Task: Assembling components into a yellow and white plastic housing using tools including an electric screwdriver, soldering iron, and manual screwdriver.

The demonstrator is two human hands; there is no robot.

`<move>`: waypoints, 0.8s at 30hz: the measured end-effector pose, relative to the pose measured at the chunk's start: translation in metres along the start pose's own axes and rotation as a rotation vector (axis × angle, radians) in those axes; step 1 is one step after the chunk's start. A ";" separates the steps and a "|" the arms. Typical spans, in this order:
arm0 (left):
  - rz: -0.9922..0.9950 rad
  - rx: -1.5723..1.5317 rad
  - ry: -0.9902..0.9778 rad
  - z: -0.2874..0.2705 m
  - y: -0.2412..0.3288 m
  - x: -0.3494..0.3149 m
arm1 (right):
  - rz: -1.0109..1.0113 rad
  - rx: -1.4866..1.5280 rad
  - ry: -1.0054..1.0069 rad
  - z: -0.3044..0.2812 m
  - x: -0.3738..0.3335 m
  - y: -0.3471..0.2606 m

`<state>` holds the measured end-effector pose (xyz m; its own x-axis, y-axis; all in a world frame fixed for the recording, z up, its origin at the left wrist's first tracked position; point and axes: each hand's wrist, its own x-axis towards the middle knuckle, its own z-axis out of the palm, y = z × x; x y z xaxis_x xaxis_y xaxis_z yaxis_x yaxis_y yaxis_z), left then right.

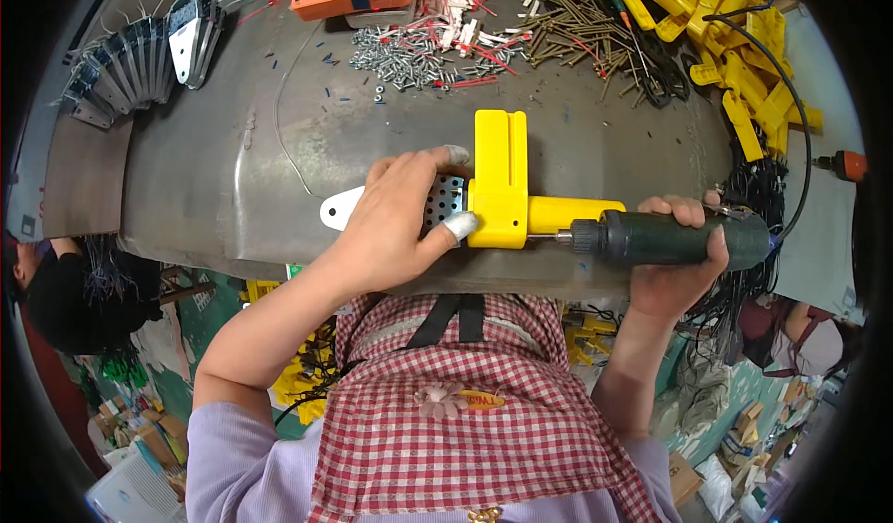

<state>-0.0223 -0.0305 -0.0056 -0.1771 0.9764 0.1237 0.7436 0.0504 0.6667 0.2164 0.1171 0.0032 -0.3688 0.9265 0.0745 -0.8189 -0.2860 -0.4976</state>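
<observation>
The right hand's [672, 283] grip clasps a dark green cylindrical electric screwdriver [642, 238], its thin bit reaching the right side of a yellow plastic housing [499, 174] near the front edge of the table [205, 165]. The left hand [395, 211] presses a perforated silver metal bracket [441, 203] against it. Fastening seems under way, unfinished; silver screws [405, 63] toward the far edge suggest more remains.

Assembly workshop: electric screwdriver [674, 239], heaped screws [400, 60], yellow parts [741, 125], probably a co-worker [70, 304] leftward.
</observation>
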 end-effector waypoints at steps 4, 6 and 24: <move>0.063 -0.126 0.060 0.004 -0.004 0.006 | -0.035 0.038 0.041 -0.009 -0.011 -0.006; -0.074 -0.429 0.076 -0.001 -0.016 0.012 | -0.031 0.002 0.057 -0.009 -0.015 -0.005; 0.104 0.588 0.196 -0.033 -0.070 0.049 | -0.046 0.047 0.102 -0.015 -0.014 0.000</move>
<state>-0.1042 0.0065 -0.0226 -0.1582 0.9285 0.3359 0.9837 0.1187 0.1351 0.2284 0.1077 -0.0104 -0.2862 0.9582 0.0067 -0.8546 -0.2520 -0.4540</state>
